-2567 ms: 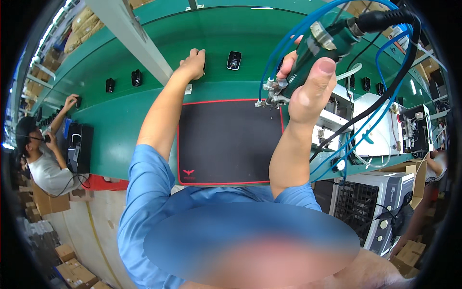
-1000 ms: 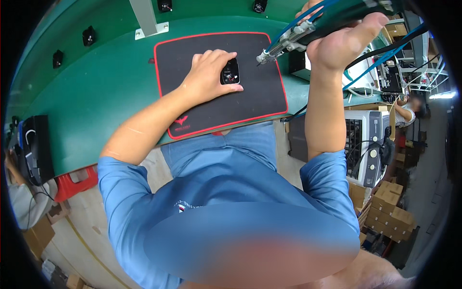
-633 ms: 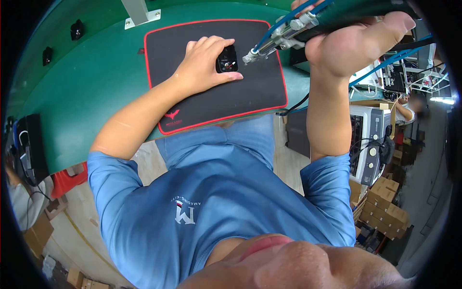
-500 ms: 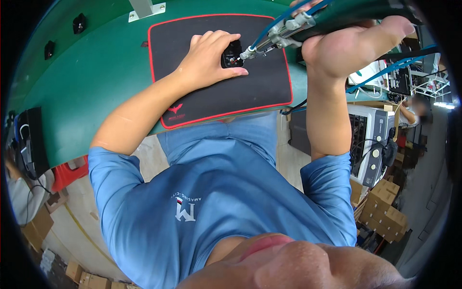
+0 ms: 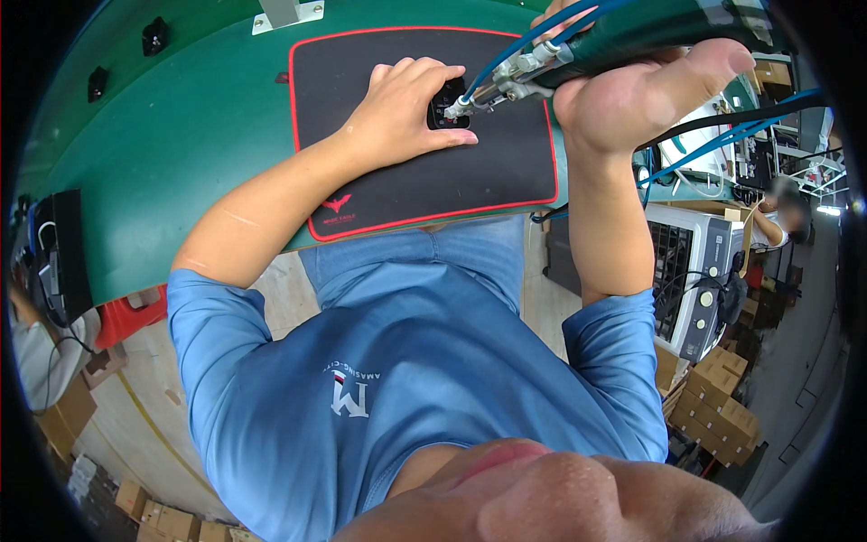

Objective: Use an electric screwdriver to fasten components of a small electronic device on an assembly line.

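On a black mat (image 5: 406, 181) with a red border, my left hand (image 5: 402, 104) grips a small black housing (image 5: 438, 116) between thumb and fingers. Part of that housing is hidden by the hand. My right hand (image 5: 623, 104) is wrapped round a thick dark handheld tool (image 5: 650, 36) with a metal front end (image 5: 515, 74) and blue air hoses (image 5: 510, 50). The tool's narrow tip lies over the housing's inside; whether it touches cannot be made out.
The mat lies on a green bench (image 5: 181, 181). Two small black parts (image 5: 154, 36) and a metal bracket (image 5: 287, 14) are at the far left. Cables and a white air cooler (image 5: 691, 271) stand to the right. Cardboard boxes (image 5: 722, 406) are stacked beyond; another person (image 5: 781, 217) sits there.
The tool's tip has shifted slightly left and down, farther over the black housing, with my right hand moving along. My left hand keeps its grip; the whole view has shifted a little.
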A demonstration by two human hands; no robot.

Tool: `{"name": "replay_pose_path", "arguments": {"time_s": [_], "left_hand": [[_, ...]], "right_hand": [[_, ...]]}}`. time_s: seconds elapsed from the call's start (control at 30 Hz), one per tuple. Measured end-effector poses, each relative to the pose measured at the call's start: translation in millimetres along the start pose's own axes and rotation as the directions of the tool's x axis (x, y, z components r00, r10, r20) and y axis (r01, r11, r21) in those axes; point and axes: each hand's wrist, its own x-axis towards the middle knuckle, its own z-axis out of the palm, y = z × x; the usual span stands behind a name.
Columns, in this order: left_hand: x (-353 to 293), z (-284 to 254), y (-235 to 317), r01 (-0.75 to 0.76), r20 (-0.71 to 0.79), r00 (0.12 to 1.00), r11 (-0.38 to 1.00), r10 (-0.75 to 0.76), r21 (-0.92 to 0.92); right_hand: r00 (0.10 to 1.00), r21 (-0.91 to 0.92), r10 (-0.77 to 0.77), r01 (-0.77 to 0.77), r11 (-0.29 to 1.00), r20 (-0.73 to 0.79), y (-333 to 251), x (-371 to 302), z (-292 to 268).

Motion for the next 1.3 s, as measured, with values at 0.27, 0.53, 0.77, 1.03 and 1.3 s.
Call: {"name": "replay_pose_path", "arguments": {"time_s": [0.27,0.53,0.77,1.03,1.3], "left_hand": [[1,1,1,-0.007,-0.005,1.000,1.000,0.007,0.008],[0,-2,0,0.007,0.025,1.000,1.000,-0.007,0.026],[1,-5,4,0.034,0.070,0.997,0.999,-0.037,0.043],[1,-4,2,0.006,0.054,0.998,1.000,-0.007,0.016],[1,-4,2,-0.008,0.038,0.999,1.000,0.008,0.005]], "right_hand": [[0.993,0.004,0.107,-0.107,0.994,0.058,13,1,-27],[0.987,-0.066,0.162,-0.162,0.985,0.005,-16,-2,4],[0.982,-0.065,0.184,-0.181,0.981,0.038,-22,-5,6],[0.986,-0.060,0.168,-0.167,0.984,0.003,-17,-4,5],[0.985,-0.027,0.174,-0.175,0.984,-0.017,-9,-4,0]]}}
